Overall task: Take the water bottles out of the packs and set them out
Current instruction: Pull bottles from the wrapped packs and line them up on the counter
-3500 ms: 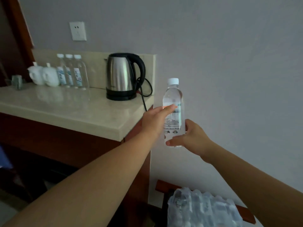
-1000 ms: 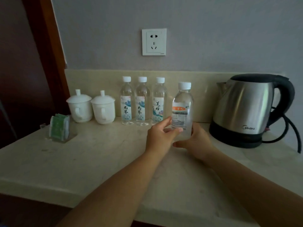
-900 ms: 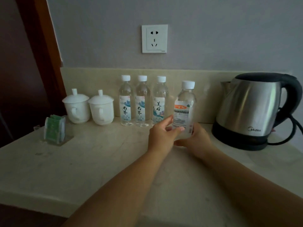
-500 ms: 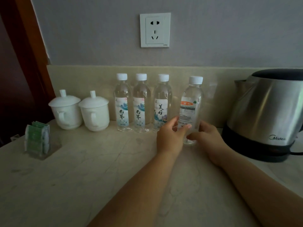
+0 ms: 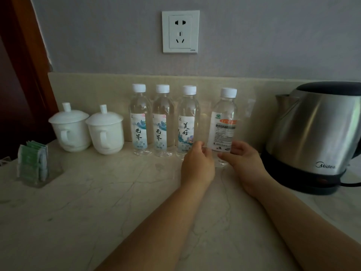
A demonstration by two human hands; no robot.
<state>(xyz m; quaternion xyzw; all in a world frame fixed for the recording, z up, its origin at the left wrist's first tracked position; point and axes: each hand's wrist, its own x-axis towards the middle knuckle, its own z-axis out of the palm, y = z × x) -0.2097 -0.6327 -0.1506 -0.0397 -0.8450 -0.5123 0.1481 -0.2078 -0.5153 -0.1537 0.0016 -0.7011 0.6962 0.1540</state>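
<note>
From my seat, the orange-labelled water bottle [image 5: 223, 122] stands upright on the marble counter [image 5: 97, 202] just left of the Midea electric kettle [image 5: 312, 133], not touching it. My right hand [image 5: 243, 163] curls round the bottle's lower part on the kettle side, thumb across the front of the base. My left hand [image 5: 197, 163] sits at the far side with its fingers bent. I cannot tell whether it grips or only lies close, since it hides that edge of the bottle. It also covers the foot of the nearest of three other water bottles [image 5: 163, 122], which line up further left of the kettle. Beyond them are two lidded white cups [image 5: 106, 130], and farthest from the kettle a clear holder of green sachets [image 5: 33, 163] with unreadable print. The kettle's handle side is cut off by the frame
</note>
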